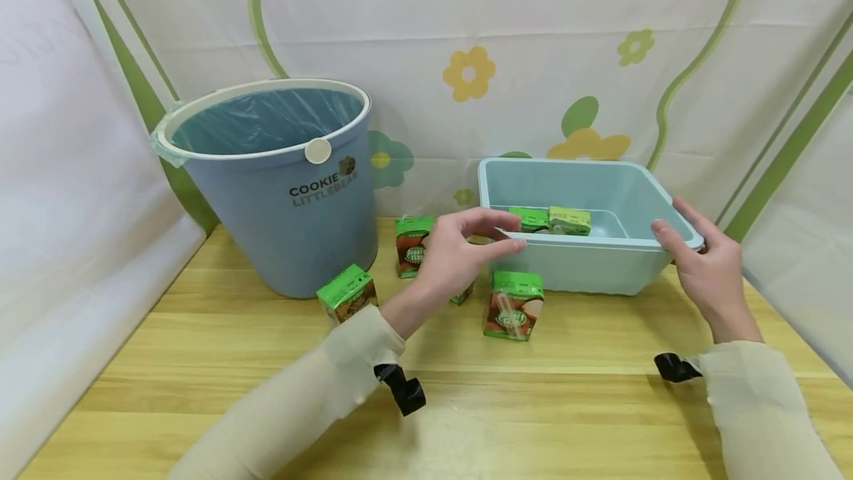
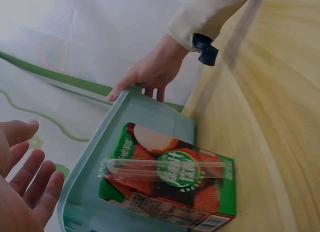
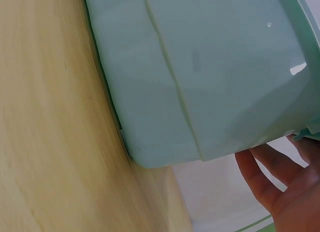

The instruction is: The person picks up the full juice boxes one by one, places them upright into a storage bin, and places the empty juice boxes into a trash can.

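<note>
Head view: small red-and-green drink carton w/ clear straw [image 1: 513, 306] stands upright on pale wood tbl [image 1: 506, 428], just in front of light-blue rectangular plastic tub [image 1: 586, 269]. L hand [image 1: 460, 243] nr tub's L corner, fingers loose, nothing held; R hand [image 1: 713, 265] grips tub's R end, thumb over rim. Two green-topped cartons [image 1: 569, 221] inside tub. Tall blue plastic bucket [image 1: 300, 235] off L, flowered white curtain [image 1: 400, 21] behind. Risks, prob.: tub pulled fwd tips front carton; low L forearm swing topples loose cartons [image 1: 349, 291] nearby.
</note>
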The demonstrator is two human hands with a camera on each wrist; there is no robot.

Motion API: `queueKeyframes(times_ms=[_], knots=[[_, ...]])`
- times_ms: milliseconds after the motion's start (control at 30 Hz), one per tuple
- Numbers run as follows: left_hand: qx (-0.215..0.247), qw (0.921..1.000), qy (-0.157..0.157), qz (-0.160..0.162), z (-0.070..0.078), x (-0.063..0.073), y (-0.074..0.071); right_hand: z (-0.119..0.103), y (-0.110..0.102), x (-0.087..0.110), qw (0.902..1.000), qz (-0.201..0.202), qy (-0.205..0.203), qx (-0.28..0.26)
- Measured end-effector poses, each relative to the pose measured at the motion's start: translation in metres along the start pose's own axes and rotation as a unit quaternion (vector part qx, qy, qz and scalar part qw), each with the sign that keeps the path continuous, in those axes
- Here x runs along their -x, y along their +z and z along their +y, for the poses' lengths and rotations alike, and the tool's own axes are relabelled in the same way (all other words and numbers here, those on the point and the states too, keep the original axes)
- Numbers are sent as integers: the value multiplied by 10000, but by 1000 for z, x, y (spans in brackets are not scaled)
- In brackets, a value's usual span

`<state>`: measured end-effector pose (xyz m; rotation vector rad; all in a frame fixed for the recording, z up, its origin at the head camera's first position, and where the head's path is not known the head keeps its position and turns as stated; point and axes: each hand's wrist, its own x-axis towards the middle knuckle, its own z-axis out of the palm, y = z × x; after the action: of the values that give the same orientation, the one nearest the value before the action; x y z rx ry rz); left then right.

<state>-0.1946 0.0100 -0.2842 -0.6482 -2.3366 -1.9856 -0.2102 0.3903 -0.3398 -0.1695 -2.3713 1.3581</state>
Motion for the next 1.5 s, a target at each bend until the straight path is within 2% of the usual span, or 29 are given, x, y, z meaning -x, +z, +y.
queueKeyframes(times_ms=[333,533,800,1267,1500], knots=[[-73,9995,-272,-108,-17,10,3,2,0,-2,10000,-35,33,47],[27,9995,-263,-155,-25,15,3,1,1,-2,10000,-70,21,32],[-41,9988,-446,-197,-34,19,4,0,2,-2,10000,-74,10,-18],[62,9981,-428,-429,-40,25,8,-1,1,1,9999,49,-116,-3],[-402,9972,-445,-456,-42,28,9,-1,1,0,10000,-3,-88,-27]])
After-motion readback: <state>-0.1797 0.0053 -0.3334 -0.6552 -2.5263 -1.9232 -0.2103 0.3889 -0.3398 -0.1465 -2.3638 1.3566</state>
